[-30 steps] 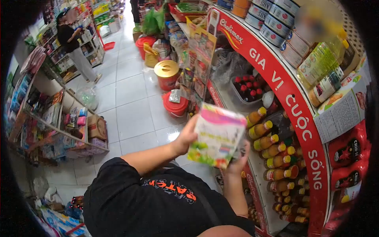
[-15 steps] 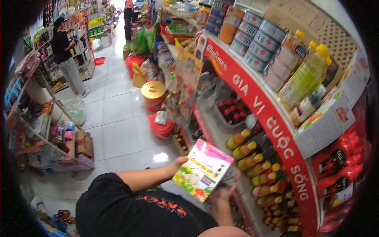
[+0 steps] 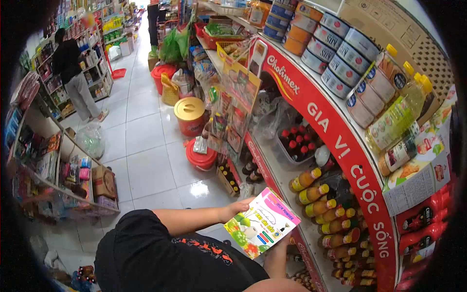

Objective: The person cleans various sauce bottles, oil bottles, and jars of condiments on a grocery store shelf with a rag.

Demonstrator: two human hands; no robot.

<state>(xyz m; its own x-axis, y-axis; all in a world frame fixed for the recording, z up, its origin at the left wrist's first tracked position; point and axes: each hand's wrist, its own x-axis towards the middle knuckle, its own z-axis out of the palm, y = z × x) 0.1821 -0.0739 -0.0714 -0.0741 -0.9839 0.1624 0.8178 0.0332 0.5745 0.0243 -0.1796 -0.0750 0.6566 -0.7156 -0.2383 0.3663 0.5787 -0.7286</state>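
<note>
From my end, the jelly powder box (image 3: pixel 263 223) sits just right of centre in the lower half of the frame, printed front tilted up at me. My left hand (image 3: pixel 235 209) grips its left edge; my right hand (image 3: pixel 279 249) is at the lower right edge, but I can't tell whether its fingers close on the carton or merely support it.

I'd judge a slip possible — the left hold is near one edge, so a loosened right hand could let the box swing down. A careless turn could also bump the yellow-capped sauce bottles (image 3: pixel 315 193) at lower right.

The box hides most right-hand fingers and its own back. At top centre, someone's dark-trousered legs (image 3: pixel 153 24) are cut off.
</note>
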